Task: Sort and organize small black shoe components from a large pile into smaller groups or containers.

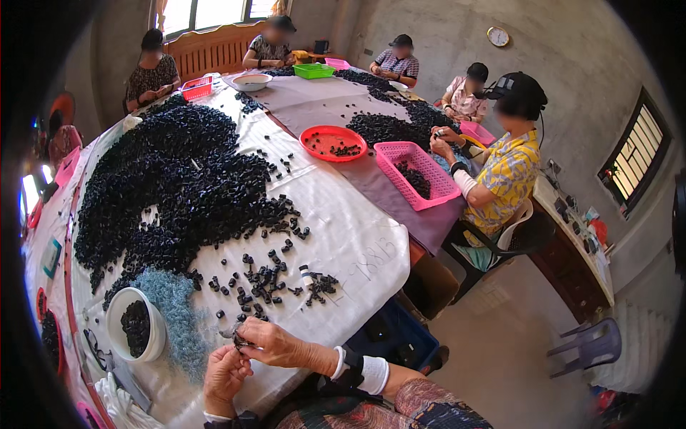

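I keep both hands close over the tabletop edge, right hand pinching a small black piece, left hand curled beside it, loose pieces and white bowl within reach.

The room has bare grey concrete walls and a pale smooth floor. A round clock hangs high on the far wall. Daylight comes through a window behind a wooden bench. A barred window is on the right, above a long counter. An empty plastic chair stands on the floor.
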Available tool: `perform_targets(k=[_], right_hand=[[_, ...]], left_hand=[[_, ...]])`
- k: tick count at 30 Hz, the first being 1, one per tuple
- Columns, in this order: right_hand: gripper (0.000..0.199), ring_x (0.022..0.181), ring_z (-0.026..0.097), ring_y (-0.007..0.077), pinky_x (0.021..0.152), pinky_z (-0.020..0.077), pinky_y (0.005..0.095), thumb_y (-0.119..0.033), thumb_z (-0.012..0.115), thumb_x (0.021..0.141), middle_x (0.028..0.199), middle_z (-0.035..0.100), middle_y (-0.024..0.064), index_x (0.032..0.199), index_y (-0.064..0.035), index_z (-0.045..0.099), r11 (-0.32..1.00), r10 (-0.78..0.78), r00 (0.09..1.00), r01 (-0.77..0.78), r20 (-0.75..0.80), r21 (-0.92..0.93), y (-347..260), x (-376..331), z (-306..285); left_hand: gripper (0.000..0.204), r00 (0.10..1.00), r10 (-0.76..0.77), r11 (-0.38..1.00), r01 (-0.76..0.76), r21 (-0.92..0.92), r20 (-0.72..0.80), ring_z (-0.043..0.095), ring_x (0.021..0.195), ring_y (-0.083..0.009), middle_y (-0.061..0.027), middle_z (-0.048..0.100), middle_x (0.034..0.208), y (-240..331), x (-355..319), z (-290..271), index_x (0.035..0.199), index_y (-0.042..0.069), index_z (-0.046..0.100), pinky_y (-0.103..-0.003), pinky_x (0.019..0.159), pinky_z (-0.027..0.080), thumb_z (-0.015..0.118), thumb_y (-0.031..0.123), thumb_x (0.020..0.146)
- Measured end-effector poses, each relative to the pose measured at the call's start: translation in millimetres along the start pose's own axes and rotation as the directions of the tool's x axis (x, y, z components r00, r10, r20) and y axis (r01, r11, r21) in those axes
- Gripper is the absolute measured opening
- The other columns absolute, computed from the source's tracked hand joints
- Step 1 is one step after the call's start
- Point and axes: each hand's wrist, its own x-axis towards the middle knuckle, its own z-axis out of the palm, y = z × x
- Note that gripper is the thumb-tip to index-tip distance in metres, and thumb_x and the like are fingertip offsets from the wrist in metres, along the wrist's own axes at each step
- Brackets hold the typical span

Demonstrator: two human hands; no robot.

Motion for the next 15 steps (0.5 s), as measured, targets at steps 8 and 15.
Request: perform_targets(k=[8, 15], right_hand=[[0.019, 0.084, 0.053, 0.0331, 0.072, 0.0466, 0.0384, -0.001, 0.060, 0.072, 0.084, 0.053, 0.0156, 0.089, 0.0019, 0.052, 0.992, -0.068, 0.991, 0.056, -0.112, -0.111, -4, -8, 10], [0.032, 0.090, 0.054, 0.0305, 0.081, 0.0469, 0.0362, -0.005, 0.065, 0.069, 0.093, 0.056, 0.0134, 0.100, 0.0030, 0.056, 0.935, -0.170, 0.983, 0.141, -0.064, -0.325, -12, -10, 18]], left_hand=[[0.014, 0.998, 0.060, 0.995, -0.059, -0.078, 0.008, 0.062, 0.061, -0.0182, -0.0094, 0.063, 0.076, -4, -6, 9, 0.092, -0.001, 0.057, -0.030, 0.055, 0.055, 0.055, 0.012, 0.089], [0.016, 0.988, 0.154, 0.971, -0.157, -0.178, -0.032, 0.064, 0.069, -0.0192, -0.0095, 0.064, 0.083, -18, 1, -3, 0.095, 0.000, 0.056, -0.030, 0.058, 0.055, 0.057, 0.014, 0.088]])
